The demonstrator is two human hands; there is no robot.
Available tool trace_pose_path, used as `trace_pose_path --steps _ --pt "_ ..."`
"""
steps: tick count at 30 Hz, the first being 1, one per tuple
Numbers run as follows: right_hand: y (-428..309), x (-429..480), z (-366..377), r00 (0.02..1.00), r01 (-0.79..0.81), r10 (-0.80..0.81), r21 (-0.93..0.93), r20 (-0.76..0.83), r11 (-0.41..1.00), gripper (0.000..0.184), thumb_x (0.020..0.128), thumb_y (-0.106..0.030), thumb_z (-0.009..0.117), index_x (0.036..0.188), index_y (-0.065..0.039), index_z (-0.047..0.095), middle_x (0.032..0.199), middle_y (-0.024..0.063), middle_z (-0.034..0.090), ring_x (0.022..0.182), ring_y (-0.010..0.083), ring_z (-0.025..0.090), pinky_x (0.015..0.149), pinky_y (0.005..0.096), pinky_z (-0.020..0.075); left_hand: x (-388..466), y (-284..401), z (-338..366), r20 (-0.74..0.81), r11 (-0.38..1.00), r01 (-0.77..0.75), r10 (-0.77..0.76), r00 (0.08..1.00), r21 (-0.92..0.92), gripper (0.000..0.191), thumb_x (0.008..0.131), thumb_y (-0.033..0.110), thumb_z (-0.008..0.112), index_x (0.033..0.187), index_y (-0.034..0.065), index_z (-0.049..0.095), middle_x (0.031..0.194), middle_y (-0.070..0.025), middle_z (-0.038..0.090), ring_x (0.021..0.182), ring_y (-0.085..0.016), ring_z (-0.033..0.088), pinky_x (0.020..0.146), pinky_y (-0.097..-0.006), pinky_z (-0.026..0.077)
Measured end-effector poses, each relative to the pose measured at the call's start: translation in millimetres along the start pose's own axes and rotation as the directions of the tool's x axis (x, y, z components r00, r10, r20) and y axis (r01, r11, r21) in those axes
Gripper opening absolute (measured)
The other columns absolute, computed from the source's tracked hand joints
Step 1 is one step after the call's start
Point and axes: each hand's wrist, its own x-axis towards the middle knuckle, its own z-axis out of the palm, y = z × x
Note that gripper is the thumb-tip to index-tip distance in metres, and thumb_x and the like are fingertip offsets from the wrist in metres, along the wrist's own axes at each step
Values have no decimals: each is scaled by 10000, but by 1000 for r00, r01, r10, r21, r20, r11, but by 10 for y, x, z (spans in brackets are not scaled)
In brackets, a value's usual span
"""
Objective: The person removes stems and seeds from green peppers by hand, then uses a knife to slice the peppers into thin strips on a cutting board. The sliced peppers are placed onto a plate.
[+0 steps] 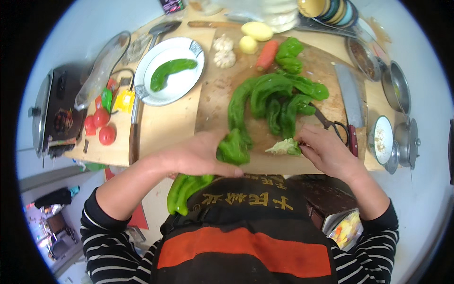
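My left hand (202,152) is around a long green pepper (191,191), whose wide end shows between thumb and fingers and whose other part hangs below the hand over my apron. Between the fingertips of my right hand (319,149) is a pale seed core with a green pepper top (287,146). Several long green peppers (269,92) lie heaped on the wooden cutting board (216,110) beyond my hands. One more green pepper (170,72) rests in a white plate (145,83) at the left.
A cleaver (349,96) and black-handled scissors (330,122) lie on the board's right side. Behind the peppers are a carrot (267,55), garlic bulbs (224,58) and peeled potatoes (257,31). Tomatoes (107,135) and a spatula (134,138) lie left; bowls (383,140) stand right.
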Motion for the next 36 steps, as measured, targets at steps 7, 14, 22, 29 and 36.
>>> trace_pose_path --steps 7,14,22,29,36 --pt "263 -453 157 816 -277 405 335 -413 900 125 846 35 600 969 13 600 831 126 574 737 225 596 659 307 464 920 627 -534 -342 866 -346 468 815 360 791 753 271 775 1369 -7 365 1346 -254 479 1208 -353 539 1008 -394 448" --pt "434 -653 225 707 -155 608 759 -361 632 105 914 -16 611 1015 11 618 847 22 614 770 91 598 680 228 471 2082 1168 -447 -268 576 -212 634 725 789 654 759 345 767 1259 44 472 1219 -190 545 1056 -363 579 889 -431 486" --pt "474 -597 144 794 109 543 943 -274 316 115 958 -106 591 997 1 608 828 28 614 736 102 587 658 246 473 1652 982 -116 -568 765 -502 640 518 405 421 889 277 661 1186 -11 580 1195 -174 599 1105 -274 565 968 -377 452" --pt "-205 202 119 958 -110 220 473 -184 874 170 895 -48 622 1057 1 612 837 62 627 757 140 607 688 272 492 525 345 614 -494 412 -485 95 865 -771 372 964 205 609 1302 82 518 1266 -36 593 1113 -106 563 886 -258 473" --pt "-760 655 289 993 103 -77 336 -89 936 306 825 45 615 1128 4 623 943 102 624 800 174 621 736 272 494 -514 -1289 1474 -316 -206 -496 -556 769 -844 228 955 188 596 1121 35 565 1083 -145 627 1014 -272 641 881 -392 564"
